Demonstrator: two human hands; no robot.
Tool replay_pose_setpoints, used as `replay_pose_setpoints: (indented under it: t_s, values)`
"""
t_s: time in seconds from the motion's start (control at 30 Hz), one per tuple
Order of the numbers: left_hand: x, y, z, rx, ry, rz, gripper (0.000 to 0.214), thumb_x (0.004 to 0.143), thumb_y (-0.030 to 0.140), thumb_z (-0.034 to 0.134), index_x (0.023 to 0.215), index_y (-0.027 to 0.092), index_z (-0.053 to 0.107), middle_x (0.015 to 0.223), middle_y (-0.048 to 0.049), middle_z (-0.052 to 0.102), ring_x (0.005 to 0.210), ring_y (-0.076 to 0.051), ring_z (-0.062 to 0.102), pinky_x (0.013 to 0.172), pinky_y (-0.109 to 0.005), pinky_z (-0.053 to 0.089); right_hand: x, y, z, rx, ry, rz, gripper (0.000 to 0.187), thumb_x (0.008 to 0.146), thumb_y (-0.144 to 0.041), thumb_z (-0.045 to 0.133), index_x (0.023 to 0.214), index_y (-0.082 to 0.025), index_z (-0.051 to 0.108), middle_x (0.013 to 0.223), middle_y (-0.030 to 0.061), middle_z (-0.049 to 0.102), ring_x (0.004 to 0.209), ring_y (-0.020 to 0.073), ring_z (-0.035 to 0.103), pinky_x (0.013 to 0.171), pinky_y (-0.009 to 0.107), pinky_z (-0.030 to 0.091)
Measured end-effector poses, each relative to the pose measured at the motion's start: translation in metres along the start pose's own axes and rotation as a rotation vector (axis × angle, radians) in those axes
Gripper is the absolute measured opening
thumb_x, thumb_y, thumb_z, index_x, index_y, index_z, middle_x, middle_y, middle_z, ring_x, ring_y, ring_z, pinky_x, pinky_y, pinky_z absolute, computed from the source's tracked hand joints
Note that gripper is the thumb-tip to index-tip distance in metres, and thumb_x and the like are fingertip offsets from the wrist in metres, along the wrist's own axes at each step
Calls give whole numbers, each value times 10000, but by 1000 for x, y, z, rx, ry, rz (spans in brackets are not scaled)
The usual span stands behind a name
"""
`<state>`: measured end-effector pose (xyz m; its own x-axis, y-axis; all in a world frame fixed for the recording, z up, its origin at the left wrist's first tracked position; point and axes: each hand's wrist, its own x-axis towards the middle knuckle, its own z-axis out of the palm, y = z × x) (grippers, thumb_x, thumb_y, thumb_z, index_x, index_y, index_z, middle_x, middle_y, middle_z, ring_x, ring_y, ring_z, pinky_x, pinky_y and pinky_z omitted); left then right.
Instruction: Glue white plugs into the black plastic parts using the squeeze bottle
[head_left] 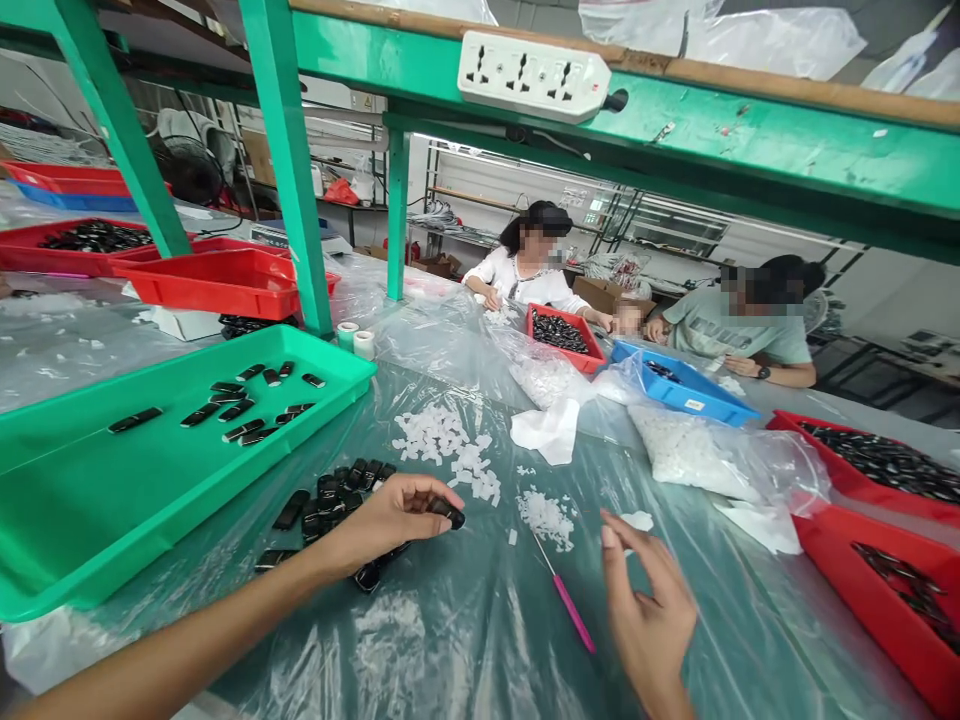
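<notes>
My left hand [394, 518] rests on the plastic-covered table and pinches a small black oblong part [450, 514] at the edge of a loose pile of black parts [330, 500]. My right hand [651, 610] hovers above the table with its fingers spread and holds nothing. A pink-handled pick [570, 608] lies on the table just left of my right hand. Heaps of small white pieces [450, 445] lie beyond both hands, with another small white heap [547, 515] nearer my right hand.
A green tray [90, 500] with several black parts sits at the left. Red trays [217, 285] stand behind it, another red tray [862, 560] at the right. Two people work across the table by a red bin [564, 335] and a blue bin [679, 390]. Green shelf posts [289, 170] rise ahead.
</notes>
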<state>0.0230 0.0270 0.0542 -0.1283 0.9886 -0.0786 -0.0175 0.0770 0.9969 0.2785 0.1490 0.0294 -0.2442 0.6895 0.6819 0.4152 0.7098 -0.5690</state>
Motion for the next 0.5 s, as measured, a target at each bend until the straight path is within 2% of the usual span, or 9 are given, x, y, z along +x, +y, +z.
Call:
replay_pose_setpoints:
  t_s: [0.07, 0.17, 0.27, 0.3, 0.37, 0.5]
  values:
    - [6, -1, 10, -62, 8, -44, 256, 725, 326, 692, 908, 147, 688, 840, -53, 658, 766, -171, 563, 678, -235, 408, 11, 4, -10, -58, 114, 2, 131, 848, -264, 541, 859, -182, 643, 849, 96, 662, 800, 217, 585, 768, 343, 437]
    - [15, -2, 25, -148, 14, -72, 260, 717, 325, 702, 906, 146, 696, 805, -44, 664, 731, -150, 557, 693, -233, 419, 27, 17, -23, -114, 241, 68, 186, 839, -325, 549, 804, -165, 638, 825, 103, 653, 810, 227, 576, 796, 362, 419]
    - [21, -1, 38, -260, -37, -82, 240, 741, 339, 681, 864, 133, 664, 868, -66, 665, 748, -149, 570, 705, -250, 454, 38, 45, -36, -149, 275, 228, 267, 815, -387, 547, 868, -147, 654, 894, 120, 649, 901, 257, 567, 843, 382, 397]
    - [23, 0, 42, -299, -59, -87, 235, 757, 349, 665, 843, 131, 641, 899, -79, 666, 754, -153, 581, 695, -256, 465, 41, 57, -40, -155, 238, 312, 300, 807, -394, 541, 927, -143, 654, 928, 126, 646, 921, 268, 564, 849, 397, 392]
    - [25, 1, 49, -344, -89, -106, 241, 784, 366, 634, 816, 131, 592, 915, -102, 669, 701, -143, 594, 631, -245, 472, 44, 79, -49, -126, 60, 451, 337, 771, -355, 552, 1024, -151, 643, 929, 118, 657, 865, 272, 588, 802, 422, 414]
    - [30, -1, 59, -311, -91, -145, 288, 779, 398, 636, 794, 122, 555, 789, -89, 668, 509, -88, 544, 513, -209, 438, 42, 104, -53, 25, -229, 495, 362, 582, -192, 644, 938, -183, 706, 771, 50, 705, 623, 213, 625, 580, 334, 485]
